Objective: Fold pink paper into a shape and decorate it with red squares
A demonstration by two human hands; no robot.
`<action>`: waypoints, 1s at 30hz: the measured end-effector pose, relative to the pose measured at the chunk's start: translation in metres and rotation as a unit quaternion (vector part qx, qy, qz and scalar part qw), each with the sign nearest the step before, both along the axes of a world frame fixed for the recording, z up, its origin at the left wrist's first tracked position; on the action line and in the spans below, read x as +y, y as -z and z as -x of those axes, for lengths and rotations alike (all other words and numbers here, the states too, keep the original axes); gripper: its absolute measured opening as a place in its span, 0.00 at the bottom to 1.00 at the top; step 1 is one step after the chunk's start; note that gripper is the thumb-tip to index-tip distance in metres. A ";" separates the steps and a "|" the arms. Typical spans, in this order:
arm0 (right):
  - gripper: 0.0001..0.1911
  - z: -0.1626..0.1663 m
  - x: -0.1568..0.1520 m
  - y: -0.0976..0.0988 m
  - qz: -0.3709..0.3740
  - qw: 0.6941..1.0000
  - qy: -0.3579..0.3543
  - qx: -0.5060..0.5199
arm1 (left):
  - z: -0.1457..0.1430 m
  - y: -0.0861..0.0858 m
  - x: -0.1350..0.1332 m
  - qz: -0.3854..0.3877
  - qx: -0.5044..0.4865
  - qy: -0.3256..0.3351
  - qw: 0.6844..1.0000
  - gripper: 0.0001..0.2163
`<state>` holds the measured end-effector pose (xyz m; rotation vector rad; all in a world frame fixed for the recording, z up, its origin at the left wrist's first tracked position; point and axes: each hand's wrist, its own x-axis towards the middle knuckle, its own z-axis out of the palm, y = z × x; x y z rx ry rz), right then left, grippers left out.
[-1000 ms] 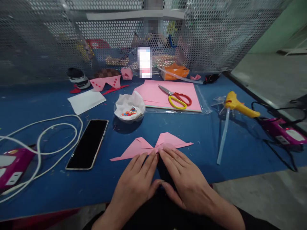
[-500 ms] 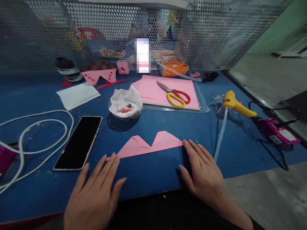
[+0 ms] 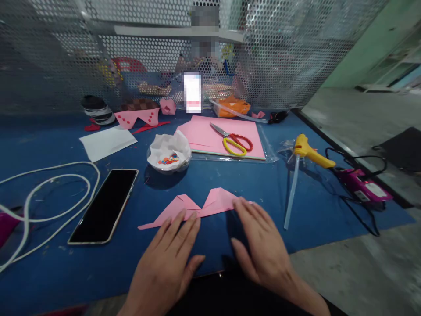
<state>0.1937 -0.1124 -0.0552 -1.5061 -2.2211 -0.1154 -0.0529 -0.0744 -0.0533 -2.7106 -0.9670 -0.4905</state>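
Observation:
A folded pink paper strip (image 3: 217,201) with two raised peaks and a notch between them lies on the blue table (image 3: 210,175). My left hand (image 3: 167,259) rests flat, its fingertips pressing the lower edge of the strip under the left peak. The strip's thin left end sticks out past those fingers. My right hand (image 3: 261,241) lies flat too, its fingertips over the right part of the strip and covering most of that end. Both hands have their fingers stretched out and grip nothing.
Left of the strip lies a phone (image 3: 104,206) beside a white cable (image 3: 26,219). Behind stand a paper-lined bowl (image 3: 169,151) of coloured bits and scissors (image 3: 232,139) on pink paper sheets (image 3: 200,127). A yellow glue gun (image 3: 311,151) is at right; perforated metal panels (image 3: 138,44) close the back.
My left hand has slid right along the strip, uncovering its left end. My right hand has shifted inward over the strip's right end. The view has tilted up a little.

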 end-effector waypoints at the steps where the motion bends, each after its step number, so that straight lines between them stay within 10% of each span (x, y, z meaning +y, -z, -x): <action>1: 0.35 0.005 0.002 -0.002 0.016 0.999 -0.043 -0.002 | -0.004 0.002 0.003 0.002 0.006 0.024 1.000 0.25; 6: 0.31 0.020 0.010 -0.009 0.093 0.987 -0.129 -0.017 | -0.010 0.013 0.013 0.003 0.003 0.061 0.998 0.26; 19: 0.31 -0.014 0.002 0.005 0.063 0.993 0.070 -0.076 | -0.010 0.014 0.016 0.031 -0.012 0.066 0.997 0.26; 30: 0.11 -0.032 0.029 -0.012 -0.043 0.989 0.007 -0.141 | -0.023 -0.008 0.024 0.008 -0.044 0.039 0.998 0.17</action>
